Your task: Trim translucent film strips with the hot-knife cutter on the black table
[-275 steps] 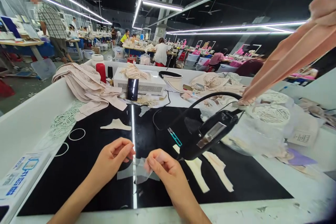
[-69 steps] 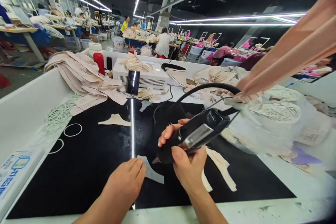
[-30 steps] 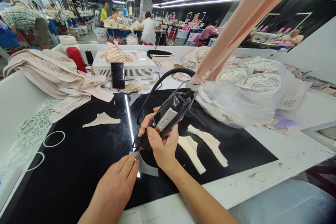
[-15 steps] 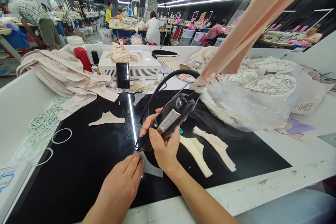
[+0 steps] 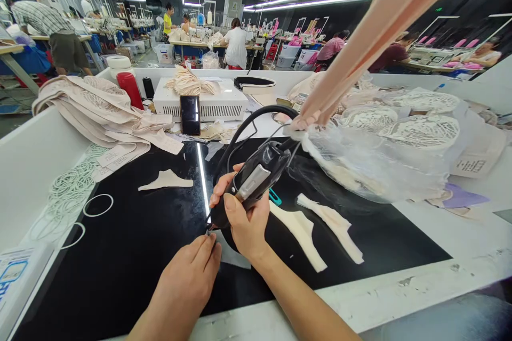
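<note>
Little shifts since before: right hand (image 5: pixel 245 224) stays clenched around the black tool (image 5: pixel 251 183); left hand (image 5: pixel 188 282) lies flat, fingers pinning the clear sheet (image 5: pixel 236 254) near the table's front edge.

The right hand (image 5: pixel 246 224) covered most of the translucent piece (image 5: pixel 236 256), and the tool's (image 5: pixel 250 184) tip was too small to make out. At two o'clock, the pink strap (image 5: pixel 372 32) ran off the top edge. Labels (image 5: pixel 474 162) at three o'clock were unreadable.
</note>
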`<control>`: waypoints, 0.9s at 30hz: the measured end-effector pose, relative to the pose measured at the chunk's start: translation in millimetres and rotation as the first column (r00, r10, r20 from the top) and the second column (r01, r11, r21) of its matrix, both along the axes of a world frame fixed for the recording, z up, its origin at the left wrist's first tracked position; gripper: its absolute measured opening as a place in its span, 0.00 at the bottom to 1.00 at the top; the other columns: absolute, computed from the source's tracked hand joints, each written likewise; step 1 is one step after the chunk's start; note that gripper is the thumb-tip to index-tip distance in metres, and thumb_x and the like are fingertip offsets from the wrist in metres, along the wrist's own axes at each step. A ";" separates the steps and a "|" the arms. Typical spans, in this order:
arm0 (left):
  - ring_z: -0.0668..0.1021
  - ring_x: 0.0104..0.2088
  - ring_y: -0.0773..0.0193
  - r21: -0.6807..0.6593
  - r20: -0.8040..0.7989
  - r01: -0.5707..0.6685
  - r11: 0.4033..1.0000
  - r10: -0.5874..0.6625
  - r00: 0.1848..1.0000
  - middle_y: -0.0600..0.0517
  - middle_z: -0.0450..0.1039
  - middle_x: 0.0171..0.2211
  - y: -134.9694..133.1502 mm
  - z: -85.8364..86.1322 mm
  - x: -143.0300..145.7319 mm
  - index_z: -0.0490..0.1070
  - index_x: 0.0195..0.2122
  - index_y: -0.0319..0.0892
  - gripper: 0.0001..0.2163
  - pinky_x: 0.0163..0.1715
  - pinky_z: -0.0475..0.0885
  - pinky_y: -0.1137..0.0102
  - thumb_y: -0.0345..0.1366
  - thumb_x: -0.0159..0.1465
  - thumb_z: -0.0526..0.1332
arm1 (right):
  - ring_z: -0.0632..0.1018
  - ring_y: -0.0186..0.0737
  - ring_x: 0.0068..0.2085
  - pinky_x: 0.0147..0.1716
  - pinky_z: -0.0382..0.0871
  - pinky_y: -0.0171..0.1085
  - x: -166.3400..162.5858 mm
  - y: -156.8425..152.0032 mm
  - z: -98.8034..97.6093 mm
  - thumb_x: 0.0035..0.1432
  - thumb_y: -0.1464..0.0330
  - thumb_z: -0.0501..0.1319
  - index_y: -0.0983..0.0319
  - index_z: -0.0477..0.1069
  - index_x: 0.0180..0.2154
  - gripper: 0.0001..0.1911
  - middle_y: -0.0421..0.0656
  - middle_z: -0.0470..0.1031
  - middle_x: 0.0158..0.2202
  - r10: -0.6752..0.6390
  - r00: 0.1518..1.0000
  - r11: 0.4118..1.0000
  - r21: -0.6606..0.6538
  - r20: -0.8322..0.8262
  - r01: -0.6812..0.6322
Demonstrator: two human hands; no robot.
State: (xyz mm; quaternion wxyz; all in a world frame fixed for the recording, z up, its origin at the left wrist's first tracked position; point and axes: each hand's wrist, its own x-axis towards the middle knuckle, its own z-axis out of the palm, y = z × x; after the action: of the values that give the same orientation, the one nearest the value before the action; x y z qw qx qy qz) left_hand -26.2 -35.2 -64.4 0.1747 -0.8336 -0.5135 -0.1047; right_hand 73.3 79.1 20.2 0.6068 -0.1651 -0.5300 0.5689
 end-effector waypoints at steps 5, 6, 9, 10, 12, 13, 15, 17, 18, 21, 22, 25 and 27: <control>0.79 0.54 0.54 -0.064 0.052 -0.028 0.998 0.032 0.998 0.42 0.76 0.56 -0.9 11.2 2.1 0.71 0.58 0.37 0.19 0.49 0.79 0.62 0.23 0.72 0.47 | 0.76 0.34 0.26 0.25 0.73 0.35 16.5 0.5 7.6 0.59 0.59 0.69 0.55 0.63 0.46 0.20 0.36 0.75 0.33 -0.031 0.999 0.996 0.078 -0.004 0.032; 0.79 0.53 0.53 -0.062 0.072 -0.028 0.998 0.032 0.997 0.42 0.76 0.55 -0.6 13.8 2.9 0.71 0.57 0.37 0.18 0.47 0.79 0.61 0.25 0.73 0.47 | 0.76 0.34 0.26 0.26 0.73 0.35 22.7 -0.4 8.6 0.59 0.59 0.70 0.55 0.63 0.47 0.20 0.36 0.75 0.34 -0.044 0.999 0.995 0.087 -0.003 0.044; 0.81 0.49 0.52 -0.036 0.111 -0.011 0.999 0.015 0.994 0.40 0.78 0.52 0.2 21.0 5.3 0.73 0.55 0.37 0.16 0.43 0.81 0.60 0.29 0.75 0.47 | 0.76 0.35 0.26 0.27 0.73 0.36 44.6 -5.3 9.0 0.60 0.59 0.70 0.54 0.64 0.50 0.22 0.36 0.73 0.34 -0.059 0.998 0.996 0.073 0.022 0.057; 0.82 0.48 0.51 -0.021 0.115 -0.001 1.000 0.004 0.993 0.40 0.78 0.51 0.3 22.6 5.8 0.73 0.55 0.37 0.16 0.42 0.81 0.60 0.29 0.75 0.47 | 0.76 0.35 0.27 0.27 0.73 0.36 51.8 -7.4 8.4 0.61 0.59 0.70 0.54 0.64 0.51 0.22 0.36 0.73 0.34 -0.065 0.997 0.996 0.065 0.034 0.062; 0.82 0.48 0.51 -0.002 0.121 0.002 1.000 -0.001 0.993 0.40 0.78 0.50 0.1 23.9 6.0 0.73 0.54 0.38 0.17 0.42 0.80 0.61 0.31 0.75 0.47 | 0.75 0.35 0.27 0.27 0.72 0.36 64.4 -11.6 7.0 0.62 0.60 0.69 0.54 0.64 0.51 0.20 0.36 0.72 0.35 -0.079 0.996 0.995 0.066 0.046 0.076; 0.82 0.48 0.51 0.006 0.124 -0.001 1.000 0.000 0.992 0.40 0.78 0.50 -0.1 23.6 5.7 0.74 0.54 0.39 0.17 0.41 0.80 0.61 0.31 0.76 0.47 | 0.75 0.35 0.28 0.27 0.72 0.36 69.2 -13.5 6.3 0.62 0.60 0.69 0.53 0.65 0.51 0.20 0.36 0.72 0.35 -0.082 0.996 0.994 0.073 0.045 0.079; 0.81 0.48 0.51 0.015 0.126 0.001 1.000 -0.002 0.992 0.40 0.78 0.50 -0.5 22.1 4.4 0.74 0.54 0.39 0.17 0.41 0.80 0.60 0.32 0.76 0.47 | 0.75 0.35 0.28 0.28 0.72 0.37 75.5 -16.6 4.9 0.63 0.61 0.68 0.53 0.65 0.51 0.19 0.36 0.72 0.35 -0.089 0.995 0.993 0.088 0.042 0.085; 0.81 0.48 0.51 0.015 0.117 0.013 1.000 -0.014 0.993 0.40 0.78 0.51 -0.7 20.4 2.8 0.74 0.54 0.39 0.17 0.41 0.80 0.60 0.32 0.76 0.47 | 0.74 0.35 0.27 0.28 0.72 0.37 77.7 -18.6 3.6 0.62 0.60 0.68 0.53 0.65 0.51 0.19 0.36 0.72 0.34 -0.107 0.993 0.991 0.086 0.047 0.103; 0.81 0.48 0.51 0.016 0.111 0.018 1.000 -0.020 0.994 0.40 0.78 0.51 -0.7 20.0 2.1 0.74 0.54 0.39 0.17 0.41 0.80 0.59 0.32 0.76 0.47 | 0.74 0.35 0.27 0.27 0.72 0.37 77.8 -19.3 2.9 0.62 0.60 0.69 0.53 0.65 0.51 0.20 0.36 0.72 0.34 -0.121 0.991 0.990 0.081 0.054 0.117; 0.81 0.48 0.51 0.012 0.096 0.025 1.000 -0.026 0.995 0.40 0.78 0.51 -0.6 20.3 0.6 0.74 0.54 0.40 0.17 0.42 0.80 0.59 0.32 0.76 0.47 | 0.74 0.35 0.27 0.27 0.72 0.37 76.5 -20.5 0.2 0.61 0.59 0.69 0.53 0.64 0.51 0.21 0.36 0.72 0.34 -0.146 0.987 0.987 0.072 0.061 0.142; 0.81 0.48 0.51 0.007 0.091 0.026 1.000 -0.026 0.996 0.40 0.78 0.51 -0.5 20.6 0.4 0.74 0.54 0.40 0.17 0.42 0.80 0.59 0.32 0.76 0.46 | 0.75 0.35 0.27 0.27 0.72 0.37 76.1 -20.6 -0.7 0.61 0.59 0.69 0.53 0.64 0.51 0.21 0.37 0.72 0.34 -0.145 0.988 0.987 0.074 0.057 0.141; 0.81 0.49 0.50 -0.007 0.081 0.029 1.000 -0.028 0.996 0.39 0.78 0.51 -0.3 19.5 -0.3 0.74 0.55 0.40 0.17 0.42 0.81 0.58 0.32 0.76 0.46 | 0.75 0.34 0.28 0.27 0.72 0.36 75.6 -20.3 -2.7 0.62 0.60 0.69 0.53 0.65 0.52 0.20 0.36 0.73 0.34 -0.131 0.991 0.988 0.086 0.042 0.127; 0.81 0.50 0.49 -0.015 0.076 0.030 0.999 -0.028 0.997 0.39 0.77 0.53 -0.4 16.7 -1.5 0.72 0.57 0.40 0.17 0.43 0.81 0.57 0.33 0.76 0.47 | 0.75 0.34 0.28 0.27 0.71 0.36 76.0 -19.7 -2.8 0.63 0.61 0.68 0.53 0.65 0.52 0.18 0.36 0.73 0.34 -0.122 0.992 0.989 0.086 0.038 0.118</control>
State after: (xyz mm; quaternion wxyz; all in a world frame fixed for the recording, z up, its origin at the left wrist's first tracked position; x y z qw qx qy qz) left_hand -27.7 -35.6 -47.7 0.1467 -0.8377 -0.5085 -0.1348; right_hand 149.3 59.3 17.3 0.6347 -0.1834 -0.5553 0.5050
